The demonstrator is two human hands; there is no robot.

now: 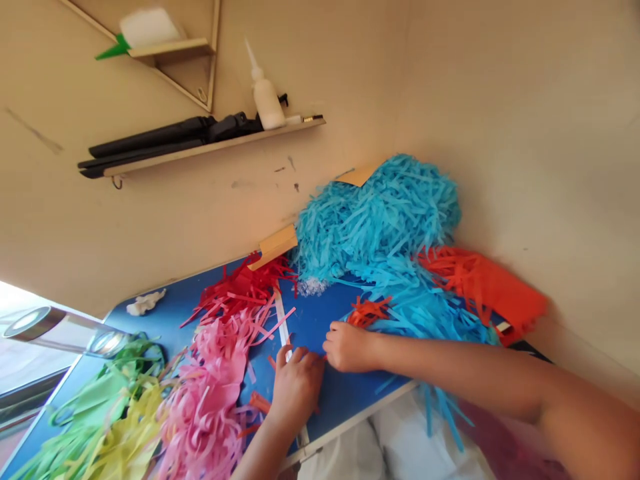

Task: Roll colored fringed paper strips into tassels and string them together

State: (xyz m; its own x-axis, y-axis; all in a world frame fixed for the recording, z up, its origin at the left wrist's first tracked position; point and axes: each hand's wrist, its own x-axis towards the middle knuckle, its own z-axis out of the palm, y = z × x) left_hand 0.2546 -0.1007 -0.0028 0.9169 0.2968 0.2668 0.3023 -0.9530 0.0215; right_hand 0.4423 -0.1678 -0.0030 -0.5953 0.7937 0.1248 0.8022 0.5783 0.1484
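My left hand [299, 385] is closed low over the blue tabletop [320, 313], palm down. Bits of orange tissue paper [260, 403] poke out around its fingers. Just to its right, my right hand [350, 347] is curled into a pinch, with a fringed bunch of orange tissue paper [369, 312] showing behind it. A sliver of orange appears in the small gap between the hands. My fingers hide most of what they grip. Under and behind the left hand runs a white strip [283, 327] along the tabletop.
Blue fringed paper [380, 213] is heaped at the back. Red-orange fringe [495, 287] lies right; red [245, 287], pink [205, 387], yellow [127, 427] and green [100, 400] fringes lie left. A clear cylinder [70, 330] lies at the left edge. A wall shelf [215, 148] holds a glue bottle [267, 100].
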